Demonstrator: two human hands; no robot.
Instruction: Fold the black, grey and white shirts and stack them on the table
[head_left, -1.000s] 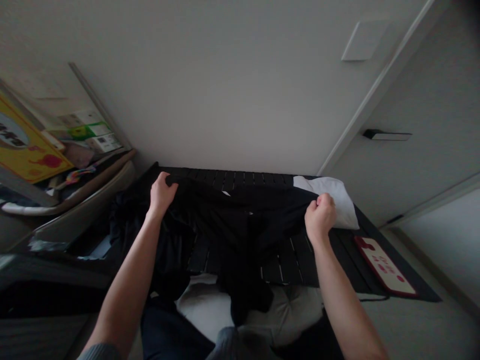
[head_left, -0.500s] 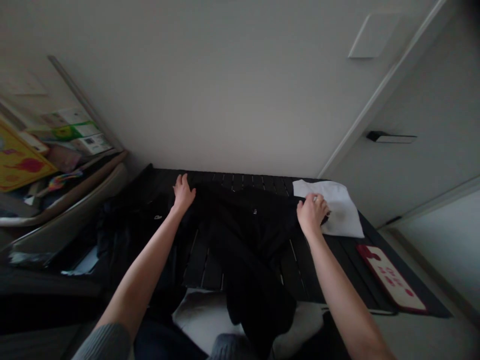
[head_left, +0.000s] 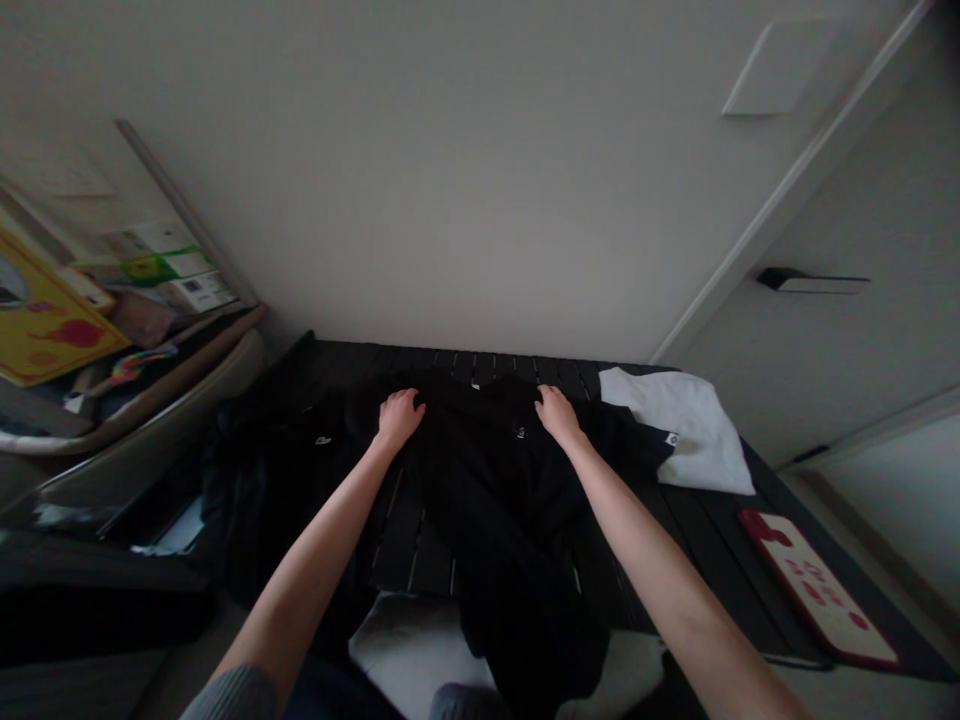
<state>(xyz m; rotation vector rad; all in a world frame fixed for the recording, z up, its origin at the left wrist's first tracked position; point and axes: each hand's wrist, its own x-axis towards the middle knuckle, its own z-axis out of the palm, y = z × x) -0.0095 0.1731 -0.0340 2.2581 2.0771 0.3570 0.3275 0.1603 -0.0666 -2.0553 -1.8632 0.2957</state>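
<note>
A black shirt [head_left: 495,480] lies spread over the dark slatted table, and its lower part hangs over the front edge. My left hand [head_left: 400,418] is on its left shoulder area, fingers curled into the cloth with the thumb to the right. On the other side of the collar, my right hand [head_left: 556,412] has its fingers bent over the fabric near a small white print. The right sleeve [head_left: 649,442], with a white tag at its cuff, reaches onto a folded white cloth [head_left: 694,425]. Dark cloth hides the fingertips' exact grip.
Another black garment [head_left: 270,460] with a small white logo lies at the left. A red-edged board [head_left: 817,590] rests on the table's right end. A wall [head_left: 450,200] borders the far side; a door handle [head_left: 814,282] is at right. A cluttered bin [head_left: 150,400] stands left.
Both hands have moved inward to the shirt's shoulders. My right hand has let go of the sleeve end, which now lies against the white cloth. The view has shifted slightly left.
</note>
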